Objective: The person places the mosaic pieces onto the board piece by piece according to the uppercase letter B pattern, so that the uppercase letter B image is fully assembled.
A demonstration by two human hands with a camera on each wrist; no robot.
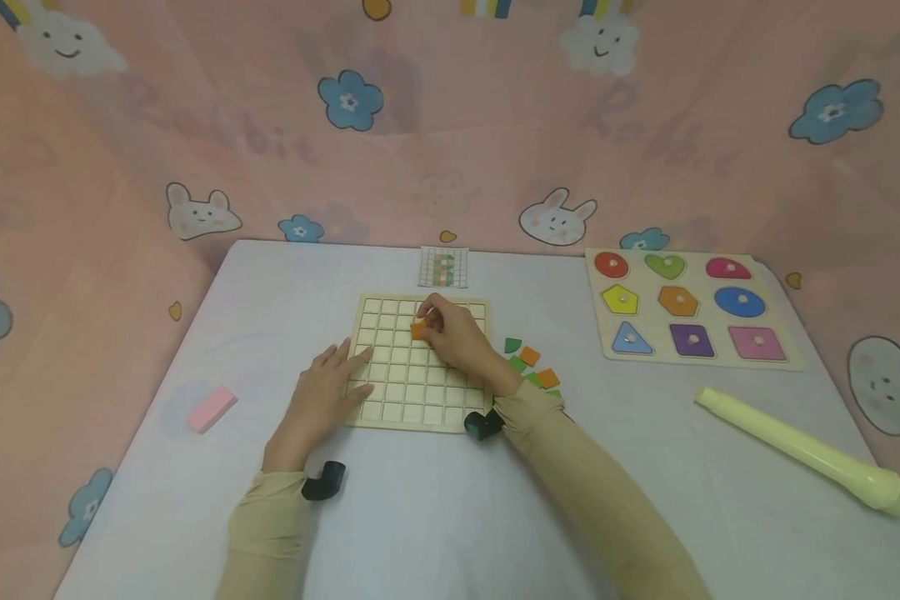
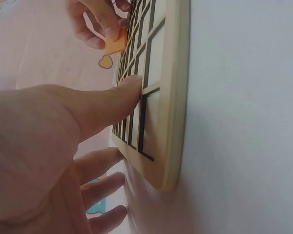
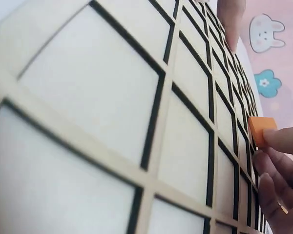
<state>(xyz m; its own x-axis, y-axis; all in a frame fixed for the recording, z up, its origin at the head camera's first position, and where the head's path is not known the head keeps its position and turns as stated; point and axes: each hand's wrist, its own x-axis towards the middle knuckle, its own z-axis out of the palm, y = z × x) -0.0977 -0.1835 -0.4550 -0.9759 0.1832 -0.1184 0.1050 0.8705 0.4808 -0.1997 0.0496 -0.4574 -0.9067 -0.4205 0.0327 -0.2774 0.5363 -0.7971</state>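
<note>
A wooden grid board (image 1: 412, 421) with square cells lies flat on the white table. My right hand (image 1: 459, 335) pinches an orange square tile (image 1: 418, 331) over the upper middle cells; in the right wrist view the tile (image 3: 261, 129) sits between thumb and fingers, tilted against the grid. My left hand (image 1: 321, 396) rests along the board's left edge, its thumb (image 2: 122, 97) on the frame and its fingers spread. To the right of the board lie several loose orange and green tiles (image 1: 529, 356), partly hidden by the right forearm.
Behind the board is a small pattern card (image 1: 444, 268). A shape puzzle board (image 1: 693, 308) lies at the back right, with a pale yellow tube-like stick (image 1: 802, 450) in front of it. A pink block (image 1: 212, 409) lies at the left.
</note>
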